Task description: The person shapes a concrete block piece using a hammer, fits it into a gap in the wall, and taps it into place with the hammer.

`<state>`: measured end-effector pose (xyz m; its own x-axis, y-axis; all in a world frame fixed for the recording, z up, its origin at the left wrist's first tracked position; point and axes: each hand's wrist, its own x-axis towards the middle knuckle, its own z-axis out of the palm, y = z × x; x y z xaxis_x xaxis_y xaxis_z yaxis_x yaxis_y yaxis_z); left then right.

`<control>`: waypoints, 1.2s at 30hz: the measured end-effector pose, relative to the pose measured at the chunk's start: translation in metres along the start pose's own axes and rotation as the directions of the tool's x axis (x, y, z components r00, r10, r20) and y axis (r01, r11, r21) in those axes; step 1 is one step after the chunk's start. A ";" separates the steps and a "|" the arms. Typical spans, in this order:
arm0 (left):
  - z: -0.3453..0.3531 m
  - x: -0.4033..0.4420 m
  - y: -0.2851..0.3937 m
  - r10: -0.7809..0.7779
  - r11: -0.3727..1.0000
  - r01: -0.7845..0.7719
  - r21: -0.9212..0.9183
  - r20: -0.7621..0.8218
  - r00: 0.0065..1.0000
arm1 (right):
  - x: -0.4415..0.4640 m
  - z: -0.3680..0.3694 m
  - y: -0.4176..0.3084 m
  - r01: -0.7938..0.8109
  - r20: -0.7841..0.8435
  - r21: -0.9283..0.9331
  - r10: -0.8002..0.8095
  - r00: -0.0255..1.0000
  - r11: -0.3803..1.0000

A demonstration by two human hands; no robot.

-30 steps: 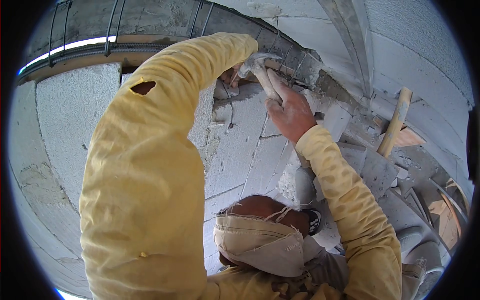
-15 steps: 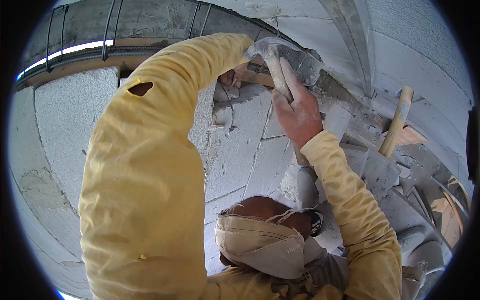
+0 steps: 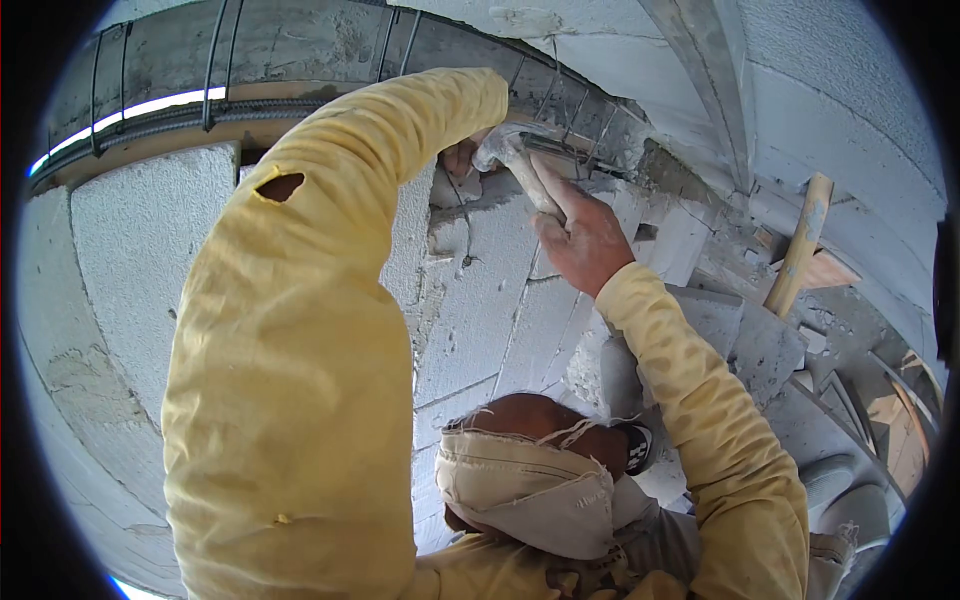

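Note:
My right hand (image 3: 588,245) is wrapped round the pale, dusty handle of a hammer (image 3: 530,178). The hammer's metal head (image 3: 490,150) is right beside my left hand and partly covers it. High up by the wall, my left hand (image 3: 460,158) shows only some curled fingers below the yellow sleeve (image 3: 440,110). Whatever those fingers grip is hidden. Just under them is a small broken lump of block (image 3: 455,190), with a thin wire (image 3: 467,235) hanging down the white block wall (image 3: 480,300).
Steel bars (image 3: 160,112) with stirrups run along a concrete beam (image 3: 300,45) at the upper left. A round wooden post (image 3: 800,245) leans at the right among rubble and boards (image 3: 905,420). Torn beige cloth (image 3: 525,490) covers part of my leg below.
My right hand has brought the hammer down and to the left, so its head is now close to my left fingers. My left arm has barely moved.

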<state>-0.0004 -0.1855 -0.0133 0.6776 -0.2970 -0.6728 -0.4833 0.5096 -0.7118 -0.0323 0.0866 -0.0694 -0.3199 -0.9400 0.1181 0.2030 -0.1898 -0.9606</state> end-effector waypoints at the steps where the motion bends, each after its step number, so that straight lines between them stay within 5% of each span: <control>1: -0.003 0.004 0.000 0.005 1.000 -0.005 -0.002 -0.001 1.000 | 0.001 -0.009 -0.009 -0.031 -0.006 0.048 0.031 1.000 0.998; 2: 0.000 0.002 0.002 0.005 1.000 -0.005 0.000 -0.003 1.000 | 0.000 -0.013 -0.015 -0.068 -0.004 0.100 0.069 0.998 0.993; 3: -0.002 -0.003 0.004 0.011 1.000 -0.011 0.003 -0.014 1.000 | 0.000 -0.002 -0.014 -0.033 -0.192 0.179 0.068 0.979 0.983; 6: 0.007 -0.015 0.005 0.024 0.999 -0.023 0.023 -0.038 0.999 | -0.005 0.009 0.003 0.042 -0.108 0.047 -0.037 0.993 0.998; 7: 0.008 -0.018 0.006 0.025 0.999 -0.024 0.026 -0.044 0.999 | -0.005 0.009 0.009 -0.010 0.085 -0.002 0.010 0.996 1.000; 10: 0.009 -0.020 0.005 0.025 0.999 -0.024 0.029 -0.058 0.998 | 0.001 -0.009 -0.003 0.007 0.100 0.058 -0.012 0.995 0.998; 12: 0.008 -0.019 0.006 0.029 0.999 -0.027 0.034 -0.052 0.998 | -0.003 0.008 -0.009 -0.107 -0.093 0.242 0.133 0.987 0.964; 14: 0.009 -0.019 0.004 0.023 0.999 -0.021 0.030 -0.057 0.998 | -0.005 0.016 -0.007 -0.158 -0.063 0.224 0.176 0.982 0.962; 16: 0.007 -0.019 0.005 0.028 0.999 -0.026 0.036 -0.063 0.998 | -0.004 0.005 0.004 -0.127 0.170 -0.023 0.129 0.977 0.992; 20: 0.006 -0.020 0.005 0.021 0.999 -0.018 0.047 -0.066 0.998 | -0.004 0.008 -0.017 -0.079 -0.127 0.245 0.113 0.986 0.966; 22: 0.008 -0.022 0.004 0.022 0.999 -0.019 0.045 -0.067 0.998 | -0.009 0.022 -0.002 -0.126 -0.082 0.202 0.145 0.986 0.971; 24: 0.010 -0.025 0.005 0.021 0.999 -0.018 0.050 -0.070 0.997 | -0.007 0.012 0.004 -0.146 0.135 0.013 0.143 0.980 0.989; 27: 0.010 -0.023 0.004 0.019 0.998 -0.015 0.054 -0.072 0.997 | -0.007 0.007 -0.002 0.003 -0.013 0.146 -0.001 1.000 0.989; 30: 0.015 -0.022 0.003 0.013 0.999 -0.010 0.053 -0.072 0.997 | -0.012 0.027 -0.002 -0.032 -0.188 0.164 0.064 0.980 0.986; 33: 0.014 -0.024 0.005 0.024 0.998 -0.019 0.055 -0.080 0.997 | -0.006 0.007 0.003 -0.174 0.201 0.058 0.159 0.967 0.983; 36: 0.016 -0.024 0.007 0.020 0.998 -0.016 0.057 -0.076 0.997 | -0.010 0.019 -0.007 -0.004 -0.158 0.261 0.047 0.986 0.965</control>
<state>-0.0112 -0.1616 0.0014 0.6236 -0.3473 -0.7004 -0.4614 0.5597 -0.6883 -0.0126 0.0923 -0.0595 -0.4524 -0.8913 0.0317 0.4389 -0.2535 -0.8621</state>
